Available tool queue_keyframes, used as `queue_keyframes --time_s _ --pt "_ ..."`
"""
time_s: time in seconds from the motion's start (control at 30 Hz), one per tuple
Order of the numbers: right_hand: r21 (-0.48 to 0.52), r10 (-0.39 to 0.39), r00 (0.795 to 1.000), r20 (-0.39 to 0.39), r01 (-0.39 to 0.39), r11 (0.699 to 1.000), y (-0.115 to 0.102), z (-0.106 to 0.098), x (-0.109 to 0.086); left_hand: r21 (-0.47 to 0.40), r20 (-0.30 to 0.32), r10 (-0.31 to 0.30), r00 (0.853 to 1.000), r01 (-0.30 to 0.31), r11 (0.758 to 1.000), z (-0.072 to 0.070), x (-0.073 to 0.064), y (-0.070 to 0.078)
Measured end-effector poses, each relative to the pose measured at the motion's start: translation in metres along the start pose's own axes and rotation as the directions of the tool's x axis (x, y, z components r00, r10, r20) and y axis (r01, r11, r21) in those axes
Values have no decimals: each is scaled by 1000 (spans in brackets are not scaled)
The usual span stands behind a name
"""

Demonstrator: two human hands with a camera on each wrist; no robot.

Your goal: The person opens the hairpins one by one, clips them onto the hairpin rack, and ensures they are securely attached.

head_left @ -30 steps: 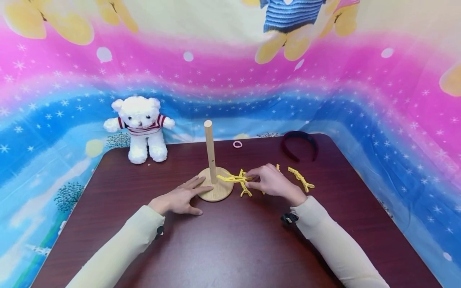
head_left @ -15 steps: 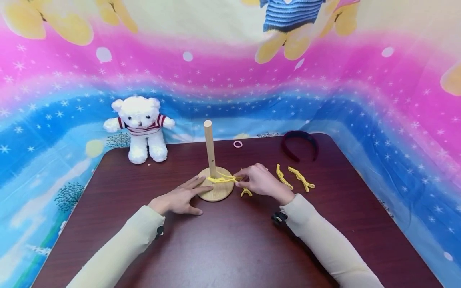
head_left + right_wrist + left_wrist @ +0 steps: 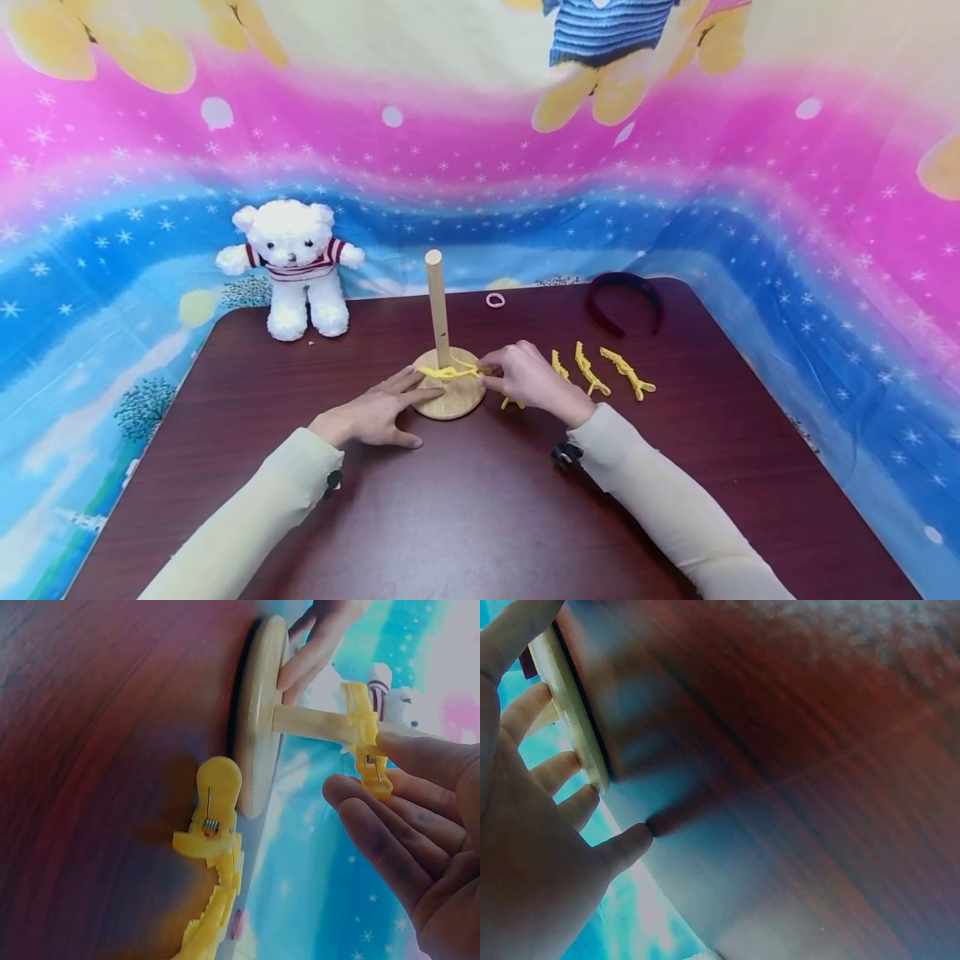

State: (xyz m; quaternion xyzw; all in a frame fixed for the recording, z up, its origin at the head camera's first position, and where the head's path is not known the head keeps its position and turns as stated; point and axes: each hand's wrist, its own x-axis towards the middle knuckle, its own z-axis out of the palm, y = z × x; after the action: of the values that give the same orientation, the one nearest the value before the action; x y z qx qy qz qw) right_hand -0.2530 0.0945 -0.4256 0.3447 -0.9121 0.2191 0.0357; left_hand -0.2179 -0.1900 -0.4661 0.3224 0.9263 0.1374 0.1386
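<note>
through the head view i'm watching the left hand (image 3: 372, 414) reaching over the near-left edge of the round base (image 3: 450, 408), its fingers straight and spread, the thumb standing apart from them. i'm judging that it is steadying the base against sideways pushing. the right hand (image 3: 527, 372) is clamping its fingers on the handle end of a yellow clip (image 3: 448, 373), thumb on one side, fingertips on the other; that grip is probably squeezing the arms apart. the clip is lying level at the wooden pole (image 3: 438, 308), low down, one arm crossing in front while the other seems to be passing behind. i cannot tell whether it is biting the wood. more clips (image 3: 585, 367) are resting on the table (image 3: 480, 517), beside and partly beneath the right hand, seemingly within easy reach.

the right wrist view is showing me what the head view isn't: the held clip's coiled spring, and the clip hanging above the base. the left wrist view is showing mostly table and the base's rim, no clip.
</note>
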Motion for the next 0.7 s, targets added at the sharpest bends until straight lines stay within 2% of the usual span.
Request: queue_keyframes --time_s 0.43,0.7 --pt "28 31 999 -15 -31 999 -4 10 8 4 -5 11 1000 -11 1000 -1 0 0" --pt "39 81 997 -10 -81 996 -4 11 9 -10 2 12 1000 -12 1000 -1 0 -1"
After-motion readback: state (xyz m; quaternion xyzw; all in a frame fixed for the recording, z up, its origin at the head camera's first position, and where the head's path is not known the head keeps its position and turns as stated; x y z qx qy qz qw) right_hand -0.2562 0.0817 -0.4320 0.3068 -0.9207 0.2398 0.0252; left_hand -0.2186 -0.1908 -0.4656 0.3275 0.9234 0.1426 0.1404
